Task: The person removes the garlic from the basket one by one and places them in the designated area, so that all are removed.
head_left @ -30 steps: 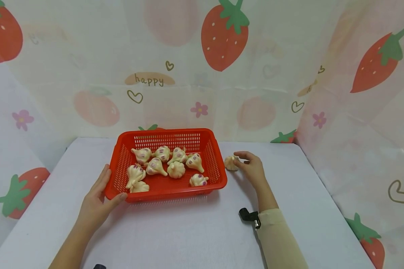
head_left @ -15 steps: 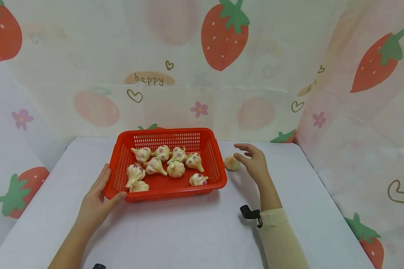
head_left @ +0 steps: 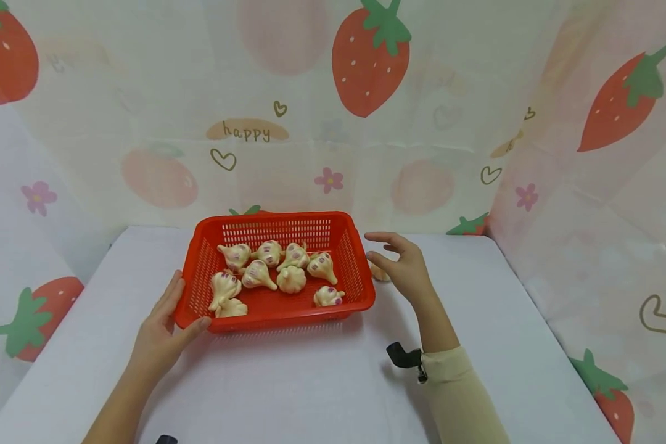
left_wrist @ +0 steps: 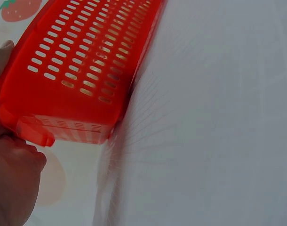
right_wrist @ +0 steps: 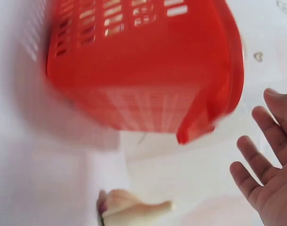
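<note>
A red plastic basket point(head_left: 288, 319) stands on the white cloth, with several garlic bulbs point(head_left: 258, 274) inside. My left hand point(head_left: 161, 333) grips its left end, thumb over the front corner of the rim and fingers along the outer side. In the left wrist view, part of this hand point(left_wrist: 16, 174) curls below the basket's rim. Just off the basket's right rim hovers my right hand point(head_left: 407, 271), fingers spread and holding nothing. One more garlic bulb point(head_left: 381, 274) lies on the cloth there, partly hidden by the hand. The right wrist view shows that garlic bulb apart from the fingers point(right_wrist: 263, 162).
White cloth point(head_left: 288, 382) covers the table. Behind it hangs a strawberry-print curtain point(head_left: 288, 179), which also runs along both sides. A black wrist camera point(head_left: 404, 356) sticks out from the right sleeve point(head_left: 460, 394).
My right hand has come away from the loose garlic bulb, drawing back first and then shifting left toward the basket's rim. The left hand and basket stay in place.
</note>
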Tool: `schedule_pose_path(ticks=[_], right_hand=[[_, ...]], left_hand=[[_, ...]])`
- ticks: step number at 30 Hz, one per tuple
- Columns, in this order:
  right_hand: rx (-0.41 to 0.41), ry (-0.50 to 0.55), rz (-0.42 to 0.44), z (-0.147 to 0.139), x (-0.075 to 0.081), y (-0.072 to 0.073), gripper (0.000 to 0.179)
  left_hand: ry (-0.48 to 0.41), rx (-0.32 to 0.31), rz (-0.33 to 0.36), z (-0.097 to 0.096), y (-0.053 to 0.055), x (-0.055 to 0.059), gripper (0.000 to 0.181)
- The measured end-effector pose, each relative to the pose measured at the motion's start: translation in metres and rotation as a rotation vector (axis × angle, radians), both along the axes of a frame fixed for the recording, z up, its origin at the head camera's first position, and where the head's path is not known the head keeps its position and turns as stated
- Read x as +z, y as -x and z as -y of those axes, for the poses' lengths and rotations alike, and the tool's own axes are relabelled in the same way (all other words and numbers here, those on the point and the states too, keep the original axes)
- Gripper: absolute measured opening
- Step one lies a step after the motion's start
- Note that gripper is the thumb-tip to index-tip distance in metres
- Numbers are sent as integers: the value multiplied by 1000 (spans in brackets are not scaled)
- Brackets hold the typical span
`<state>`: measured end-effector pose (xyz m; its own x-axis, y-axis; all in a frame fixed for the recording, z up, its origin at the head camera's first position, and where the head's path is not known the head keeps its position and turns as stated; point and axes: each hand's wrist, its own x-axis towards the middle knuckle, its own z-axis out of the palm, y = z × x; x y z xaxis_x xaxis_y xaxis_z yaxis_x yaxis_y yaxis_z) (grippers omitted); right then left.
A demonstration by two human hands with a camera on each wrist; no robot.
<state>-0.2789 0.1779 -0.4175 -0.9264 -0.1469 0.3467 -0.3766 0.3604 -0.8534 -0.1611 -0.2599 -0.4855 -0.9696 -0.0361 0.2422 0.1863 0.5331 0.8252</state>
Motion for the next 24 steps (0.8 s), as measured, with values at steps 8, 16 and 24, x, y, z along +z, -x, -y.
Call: schedule_pose_path(ticks=[8, 16, 24], right_hand=[[94, -28, -18, 36, 17, -10, 31], [229, 5, -10, 80, 29, -15, 32], [324, -24, 34, 119, 26, -18, 30]], left_hand=[[29, 19, 4, -1, -1, -3, 93], [34, 14, 6, 1, 0, -1, 93], [36, 15, 7, 1, 1, -1, 93]])
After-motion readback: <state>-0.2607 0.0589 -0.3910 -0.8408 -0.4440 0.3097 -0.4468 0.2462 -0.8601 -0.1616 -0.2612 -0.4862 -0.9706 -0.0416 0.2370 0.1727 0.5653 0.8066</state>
